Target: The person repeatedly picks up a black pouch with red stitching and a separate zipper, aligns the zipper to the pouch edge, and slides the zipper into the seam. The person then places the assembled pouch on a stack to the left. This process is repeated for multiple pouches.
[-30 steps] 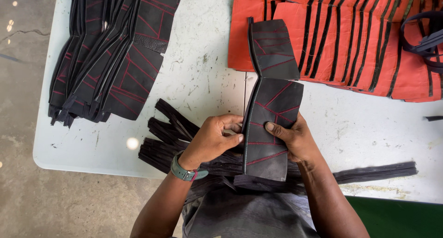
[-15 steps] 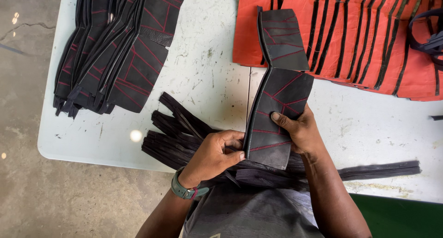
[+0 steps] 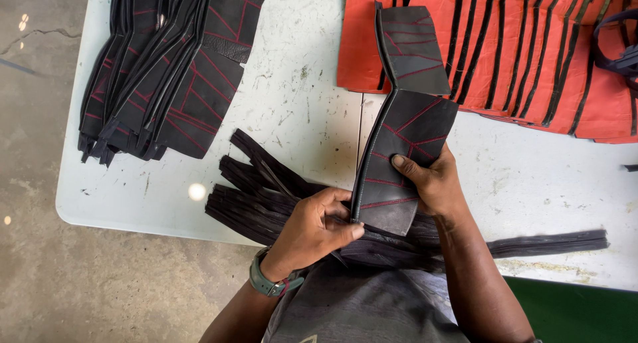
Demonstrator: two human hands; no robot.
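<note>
Head view: right hand point(image 3: 435, 183) grips a black red-stitched panel point(image 3: 399, 163) at the table's near edge, left hand point(image 3: 312, 227) pinching its side; a finished-looking stack point(image 3: 166, 77) lies far left, loose black strips point(image 3: 266, 190) remain

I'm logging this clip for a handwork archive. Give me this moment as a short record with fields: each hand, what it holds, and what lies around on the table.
left hand: pinches the lower left edge of the black panel
right hand: grips the panel's right side, thumb on top
black panel: stitched in red, joined to a second panel above it
black strips: bundle under the hands, at the table's near edge
panel stack: black, red-stitched, fanned at far left
orange pieces: with black stripes, far right
table: white, scuffed
</note>
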